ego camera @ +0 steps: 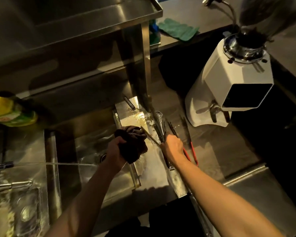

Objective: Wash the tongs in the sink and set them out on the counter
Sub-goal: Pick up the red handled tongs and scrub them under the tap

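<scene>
Steel tongs with a perforated head lie on the wet counter right of the sink. My right hand rests on their handle end, fingers curled; a thin stick pokes out to its left. Red-handled tongs lie alongside, just right of that hand. My left hand grips a dark wet cloth at the sink's right rim. A thin stream of water crosses the sink from a sprayer on the left.
A white coffee grinder stands on the counter at right. A steel shelf leg drops to the counter behind the tongs. A yellow-green soap bottle lies left; a green cloth lies at the back. Utensils sit in the left basin.
</scene>
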`<state>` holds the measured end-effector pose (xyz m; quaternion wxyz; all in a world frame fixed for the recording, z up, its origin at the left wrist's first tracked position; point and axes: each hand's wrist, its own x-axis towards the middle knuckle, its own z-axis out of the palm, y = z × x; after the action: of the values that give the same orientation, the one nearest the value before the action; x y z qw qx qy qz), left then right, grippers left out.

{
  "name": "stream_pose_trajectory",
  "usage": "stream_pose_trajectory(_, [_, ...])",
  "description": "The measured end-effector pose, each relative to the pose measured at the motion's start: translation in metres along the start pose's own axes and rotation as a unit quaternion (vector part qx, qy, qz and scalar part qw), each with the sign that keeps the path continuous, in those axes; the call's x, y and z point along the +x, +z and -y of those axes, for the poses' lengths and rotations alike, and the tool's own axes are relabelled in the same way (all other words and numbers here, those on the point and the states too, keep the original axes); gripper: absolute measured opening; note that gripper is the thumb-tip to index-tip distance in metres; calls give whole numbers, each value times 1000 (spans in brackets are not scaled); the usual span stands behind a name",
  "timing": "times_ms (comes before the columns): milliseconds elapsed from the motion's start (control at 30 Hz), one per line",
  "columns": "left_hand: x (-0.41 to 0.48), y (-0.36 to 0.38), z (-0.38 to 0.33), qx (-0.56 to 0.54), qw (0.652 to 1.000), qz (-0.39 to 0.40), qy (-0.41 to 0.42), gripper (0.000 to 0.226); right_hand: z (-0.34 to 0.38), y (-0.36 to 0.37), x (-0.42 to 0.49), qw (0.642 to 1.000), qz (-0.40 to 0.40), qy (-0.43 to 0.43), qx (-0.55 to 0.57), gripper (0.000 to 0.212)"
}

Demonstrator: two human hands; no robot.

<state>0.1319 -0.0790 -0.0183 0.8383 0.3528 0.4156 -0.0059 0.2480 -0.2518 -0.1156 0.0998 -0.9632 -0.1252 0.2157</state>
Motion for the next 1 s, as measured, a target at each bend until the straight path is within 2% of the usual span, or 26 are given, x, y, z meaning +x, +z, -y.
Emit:
stream_pose_trajectory(67, [2,-1,2,-17,1000,-9,-2,62,2,0,-2,1000,-4,-12,10,21])
stream_pose_trajectory(200, [8,-11,6,-45,999,-20,-17,76,12,0,-16,996,8,-23,85,16])
stream_pose_trajectory(333, [6,-20,6,-45,998,-42,-17,70,20,9,-30,990,20,-19,142,13])
stream_pose_trajectory(500, [-8,-33,-2,-74,995,-52,-30,54,27,20,-32,989,-11,-34,141,9])
stream_pose_trajectory(567, [-9,-38,-1,-87,995,-49,-31,62,29,21,-32,989,-22,-48,137,8])
stream_pose_trajectory(667, [-4,-50,3,-91,996,-1,-25,90,33,27,-34,988,-37,-77,131,22])
stream_pose_trajectory(700, [-2,-53,4,-94,995,9,-25,91,33,30,-35,988,-37,-77,130,25])
stream_pose_trajectory(867, [-10,-46,7,-98,994,-16,-44,58,16,38,-38,988,-68,-75,120,17])
stream_pose_trajectory(933, [-12,-44,8,-87,995,-29,-44,46,6,43,-36,988,-41,-95,112,20])
stream_pose_trajectory(1000, [-14,-43,10,-84,995,-36,-44,44,-4,42,-33,989,9,-115,98,31])
